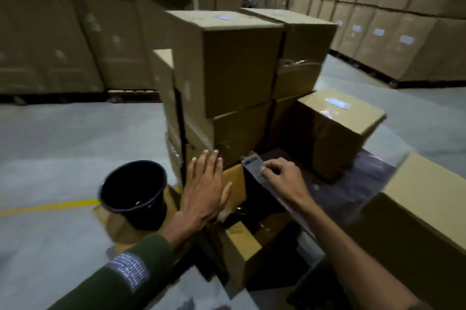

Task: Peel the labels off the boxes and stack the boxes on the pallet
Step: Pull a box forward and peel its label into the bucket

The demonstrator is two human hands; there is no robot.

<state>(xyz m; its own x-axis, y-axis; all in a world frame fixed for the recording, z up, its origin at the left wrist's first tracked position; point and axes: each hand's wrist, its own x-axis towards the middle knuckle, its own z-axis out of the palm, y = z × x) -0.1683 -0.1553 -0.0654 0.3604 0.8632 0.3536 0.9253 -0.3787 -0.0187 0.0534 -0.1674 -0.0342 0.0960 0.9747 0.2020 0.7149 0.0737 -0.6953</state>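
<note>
A person leans over a dark pallet in a dim warehouse, seen from their own head. A stack of cardboard boxes stands on the pallet and serves as the landmark here.

The left hand lies flat, fingers straight and together, pressed against the lower near corner of the stack, holding nothing. Its sleeve is dark green with a pale printed patch.

Just right of that hand, at the foot of the stack, the right hand has its fingers curled, thumb and fingertips pinching a grey label. The label stands up at a slant from the edge of a low box pushed against the base of the stack; whether it is fully free of the box cannot be told.

To the left of the stack, on the grey floor, a black bucket stands upright. A yellow line runs across the floor beyond it.

To the right of the stack a single box sits on the pallet with a pale label on its top. Nearer the viewer, further right, another box is seen in part.

Behind the stack, walls of stacked cartons fill the background.
</note>
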